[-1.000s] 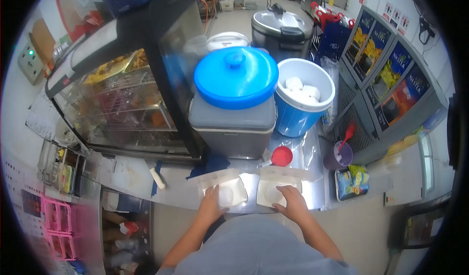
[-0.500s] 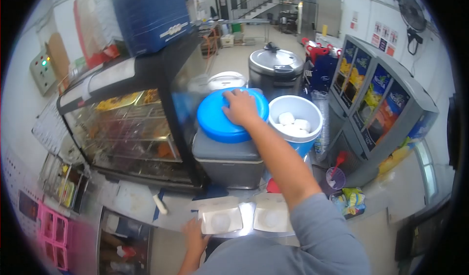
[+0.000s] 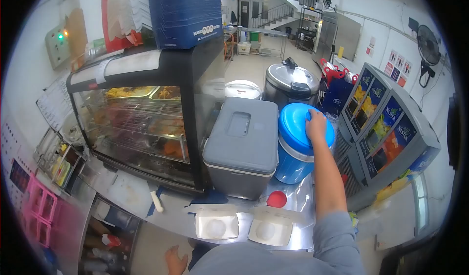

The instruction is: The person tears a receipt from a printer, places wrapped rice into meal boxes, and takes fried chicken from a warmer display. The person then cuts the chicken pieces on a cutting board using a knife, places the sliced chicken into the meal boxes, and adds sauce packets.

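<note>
My right hand (image 3: 316, 126) grips the top of a round blue lid (image 3: 294, 120), fingers curled over it. The lid rests on the blue bucket (image 3: 293, 163) and appears slightly tilted; the bucket's contents are hidden. My left hand (image 3: 175, 261) is low beside my body, fingers apart and holding nothing, below the counter's front edge. Two open paper boxes, a left box (image 3: 199, 229) and a right box (image 3: 286, 233), stand on the counter, each with a round white lump inside. A red cup-like item (image 3: 277, 199) lies behind them.
A grey cooler box (image 3: 241, 177) stands left of the bucket. Farther left is a glass food warmer (image 3: 191, 128) with a blue stack of boxes (image 3: 183, 13) on top. A large metal cooker (image 3: 292, 82) stands behind, and a drinks dispenser (image 3: 398, 111) at right.
My right hand has carried the blue lid from the cooler box rightward onto the bucket, covering the white lumps. My left hand has drawn back from the left paper box.
</note>
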Demonstrator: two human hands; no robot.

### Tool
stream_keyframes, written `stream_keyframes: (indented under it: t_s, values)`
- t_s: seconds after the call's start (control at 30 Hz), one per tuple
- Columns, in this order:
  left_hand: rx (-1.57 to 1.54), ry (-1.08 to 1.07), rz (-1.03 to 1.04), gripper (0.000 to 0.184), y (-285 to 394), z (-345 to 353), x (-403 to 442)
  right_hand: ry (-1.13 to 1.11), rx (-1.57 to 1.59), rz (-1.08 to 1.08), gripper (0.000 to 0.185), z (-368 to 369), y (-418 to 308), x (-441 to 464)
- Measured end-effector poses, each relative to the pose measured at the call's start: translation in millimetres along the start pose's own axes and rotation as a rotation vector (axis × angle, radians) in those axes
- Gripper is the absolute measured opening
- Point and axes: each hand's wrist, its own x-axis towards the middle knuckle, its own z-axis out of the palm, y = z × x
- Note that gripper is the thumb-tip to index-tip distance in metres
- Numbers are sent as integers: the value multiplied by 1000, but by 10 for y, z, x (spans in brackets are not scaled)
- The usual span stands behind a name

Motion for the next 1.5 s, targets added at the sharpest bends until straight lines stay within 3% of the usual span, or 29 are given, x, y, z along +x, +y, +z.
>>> stream_keyframes:
  t_s: [0.17, 0.3, 0.4, 0.5, 0.63, 0.8, 0.97, 1.03, 1.07, 1.17, 1.23, 1.37, 1.47, 1.5]
  values:
    - [-55, -31, 193, 64, 348, -43, 657, -158, -71, 112, 44, -335, -182, -35]
    - [-96, 12, 289, 60, 394, -55, 886, -46, -39, 113, 45, -86, 171, -23]
    - [-52, -11, 250, 60, 243, -67, 726, -157, 56, 49, 45, -27, 186, -55]
    - [35, -114, 278, 63, 112, -89, 576, -148, -82, 56, 46, 209, 46, -129]
    - [-10, -184, 191, 60, -108, 9, 439, -40, -24, 71, 49, 220, 85, -303]
    - [-149, -359, 26, 57, -80, -108, 481, -243, 215, 137, 60, -70, 210, -237]
    - [-109, -407, 4, 59, -831, 199, 431, -190, 224, -39, 67, 176, 537, -304]
    - [-116, -488, -98, 56, -1128, 270, 454, -230, 599, 80, 67, 120, 546, -400]
    - [-92, -515, -126, 55, -1228, 192, 494, -252, 719, 174, 65, 4, 488, -471]
    - [34, -561, -143, 49, -1565, -287, 997, -112, 580, 122, 57, -120, 583, -783]
    - [170, -558, -79, 45, -1815, -683, 1409, -40, 484, 236, 54, -350, 225, -1158]
    - [143, -380, -100, 39, -2618, -1258, 2329, 92, 370, 302, 50, -476, -418, -2061]
    - [50, -275, -113, 36, -2892, -1768, 2953, 152, 348, 289, 36, -490, -1151, -2662]
    - [57, -253, -104, 35, -2944, -1920, 3110, 107, 351, 325, 39, -486, -1319, -2830]
